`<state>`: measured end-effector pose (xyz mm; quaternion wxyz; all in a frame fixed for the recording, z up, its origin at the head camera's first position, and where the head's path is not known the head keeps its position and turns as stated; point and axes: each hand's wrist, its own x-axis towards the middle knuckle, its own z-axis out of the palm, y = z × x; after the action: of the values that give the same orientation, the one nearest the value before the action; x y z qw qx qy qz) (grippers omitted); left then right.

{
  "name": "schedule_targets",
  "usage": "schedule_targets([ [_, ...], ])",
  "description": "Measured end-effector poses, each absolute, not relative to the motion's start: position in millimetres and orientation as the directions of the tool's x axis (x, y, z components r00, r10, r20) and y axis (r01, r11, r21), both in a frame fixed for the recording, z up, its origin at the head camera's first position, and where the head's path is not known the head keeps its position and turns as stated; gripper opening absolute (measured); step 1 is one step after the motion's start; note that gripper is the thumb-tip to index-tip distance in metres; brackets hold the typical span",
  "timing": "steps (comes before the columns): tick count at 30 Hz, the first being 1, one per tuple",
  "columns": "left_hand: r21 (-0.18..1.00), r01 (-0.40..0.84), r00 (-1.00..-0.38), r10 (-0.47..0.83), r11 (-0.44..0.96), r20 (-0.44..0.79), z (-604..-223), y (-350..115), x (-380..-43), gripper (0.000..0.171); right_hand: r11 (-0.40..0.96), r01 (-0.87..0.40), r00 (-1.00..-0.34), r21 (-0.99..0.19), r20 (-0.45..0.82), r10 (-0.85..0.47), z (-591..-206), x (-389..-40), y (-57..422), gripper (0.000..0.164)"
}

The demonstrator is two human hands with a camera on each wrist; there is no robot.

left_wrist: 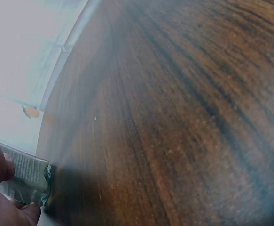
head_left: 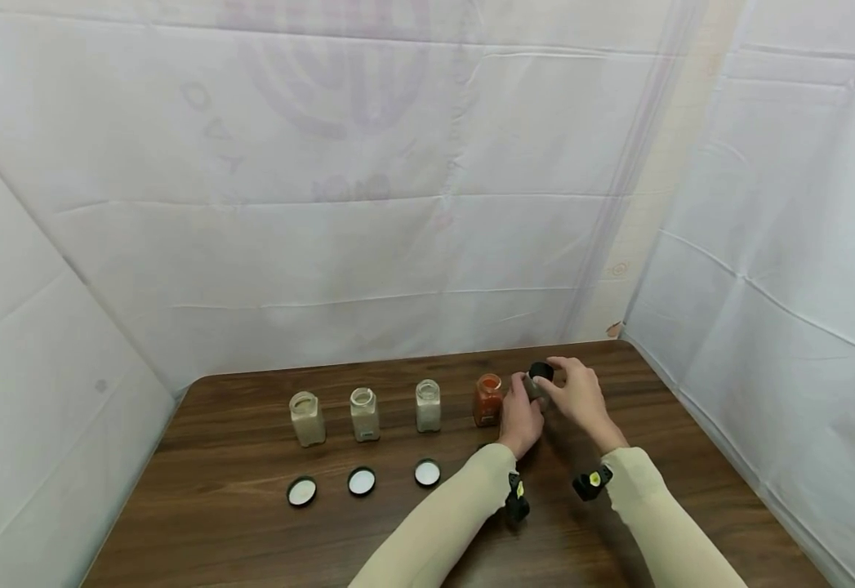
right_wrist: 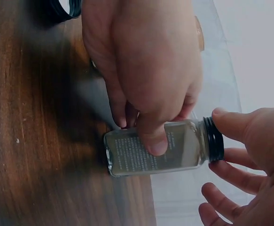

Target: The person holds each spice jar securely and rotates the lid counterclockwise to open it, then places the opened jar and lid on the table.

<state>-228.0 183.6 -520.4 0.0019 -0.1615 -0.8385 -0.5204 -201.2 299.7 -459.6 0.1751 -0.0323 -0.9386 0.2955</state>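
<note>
In the right wrist view, a glass spice jar (right_wrist: 127,155) with printed text holds a greyish powder. My left hand (head_left: 521,418) grips it around its body. The jar's black screw cap (right_wrist: 215,140) is pinched between the thumb and fingers of my right hand (head_left: 580,396). That cap sits on the jar's neck. The left wrist view shows the lower part of the jar (left_wrist: 31,172), slightly above the wooden table. Just left of my left hand stands an uncapped jar of red-orange powder (head_left: 487,402).
Three more uncapped jars of pale contents, the left (head_left: 308,420), middle (head_left: 365,416) and right (head_left: 429,408), stand in a row. Before them lie three upturned black caps (head_left: 361,481). Another upturned cap (right_wrist: 59,12) lies near my left wrist. White sheeting (head_left: 398,245) hangs behind the table.
</note>
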Motion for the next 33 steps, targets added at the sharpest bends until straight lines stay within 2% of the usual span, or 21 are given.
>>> schedule_targets([
  [9, 0.842, 0.305, -0.940, 0.284, 0.445, 0.190, -517.4, 182.3, -226.8, 0.044, 0.819, 0.018, -0.931, -0.573, 0.289, 0.222, -461.0, -203.3, 295.0, 0.046],
  [25, 0.848, 0.275, -0.949, 0.268, 0.453, 0.164, -518.3, 184.1, -224.8, 0.043, 0.816, 0.015, -0.933, -0.578, 0.286, 0.219, -462.7, -202.4, 294.5, 0.045],
  [33, 0.813, 0.350, -0.935, 0.234, 0.466, 0.268, -523.0, 185.8, -226.6, 0.040, 0.834, -0.008, -0.926, -0.551, 0.319, 0.202, -462.3, -203.4, 291.2, 0.044],
])
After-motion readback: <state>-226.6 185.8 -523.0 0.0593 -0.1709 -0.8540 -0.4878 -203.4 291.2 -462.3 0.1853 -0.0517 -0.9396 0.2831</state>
